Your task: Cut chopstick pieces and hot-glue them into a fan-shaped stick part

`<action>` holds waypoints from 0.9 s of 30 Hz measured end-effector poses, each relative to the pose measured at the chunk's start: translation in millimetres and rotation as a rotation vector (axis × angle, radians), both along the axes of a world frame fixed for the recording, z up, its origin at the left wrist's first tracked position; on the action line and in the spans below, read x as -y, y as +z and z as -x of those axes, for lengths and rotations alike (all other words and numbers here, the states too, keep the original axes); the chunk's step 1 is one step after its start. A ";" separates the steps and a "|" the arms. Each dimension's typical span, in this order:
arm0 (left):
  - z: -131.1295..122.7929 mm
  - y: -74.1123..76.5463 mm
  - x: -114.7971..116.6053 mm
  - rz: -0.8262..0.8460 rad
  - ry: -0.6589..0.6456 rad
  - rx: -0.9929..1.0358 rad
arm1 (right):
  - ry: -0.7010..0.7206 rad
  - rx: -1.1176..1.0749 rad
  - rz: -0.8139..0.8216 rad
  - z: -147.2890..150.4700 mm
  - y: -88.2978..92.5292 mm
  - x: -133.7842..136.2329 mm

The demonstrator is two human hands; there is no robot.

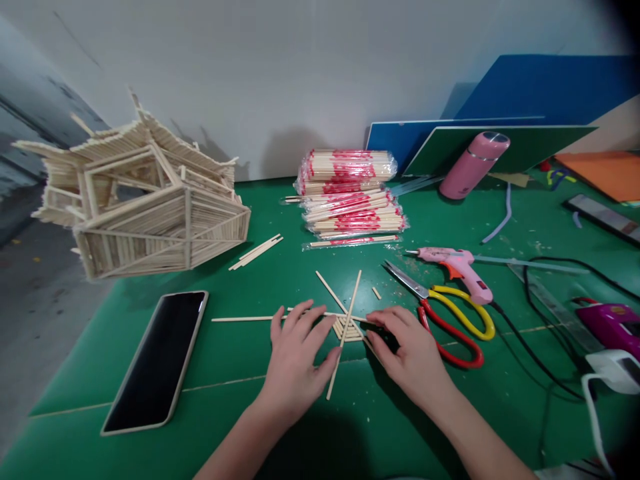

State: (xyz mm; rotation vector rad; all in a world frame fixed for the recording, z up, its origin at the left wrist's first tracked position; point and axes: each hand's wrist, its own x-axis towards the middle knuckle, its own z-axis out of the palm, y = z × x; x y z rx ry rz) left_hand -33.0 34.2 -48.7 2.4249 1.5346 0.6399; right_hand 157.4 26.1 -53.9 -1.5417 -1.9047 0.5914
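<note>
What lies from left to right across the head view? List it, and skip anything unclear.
Phone → short loose sticks → left hand → right hand → pink bottle → purple device.

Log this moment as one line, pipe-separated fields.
left hand: at crossed sticks, left side | right hand: at crossed sticks, right side | scissors: lying beside right hand | glue gun: lying beside scissors

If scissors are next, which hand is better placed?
Likely the right hand: it is beside the scissors, on that side of the crossed sticks. The left hand is on the other side, farther away.
</note>
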 end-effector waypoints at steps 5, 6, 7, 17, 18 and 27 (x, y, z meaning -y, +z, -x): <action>24.8 -2.6 0.0 -0.061 0.036 -0.087 | 0.038 0.099 -0.027 9.7 1.9 -0.9; 29.2 -3.0 -1.0 -0.067 0.044 -0.107 | 0.045 0.103 -0.027 11.6 2.1 -1.5; 33.5 -3.5 -2.2 -0.075 0.051 -0.129 | 0.051 0.106 -0.029 13.3 2.0 -2.2; 60.7 -7.9 -13.4 -0.161 0.064 -0.279 | 0.078 0.130 -0.063 16.6 -2.9 -5.0; 63.3 -7.3 -13.1 -0.162 0.056 -0.295 | 0.079 0.131 -0.058 16.7 -2.8 -4.9; 81.5 -3.3 -0.8 -0.129 0.003 -0.358 | 0.086 0.145 -0.052 17.9 -3.8 -5.3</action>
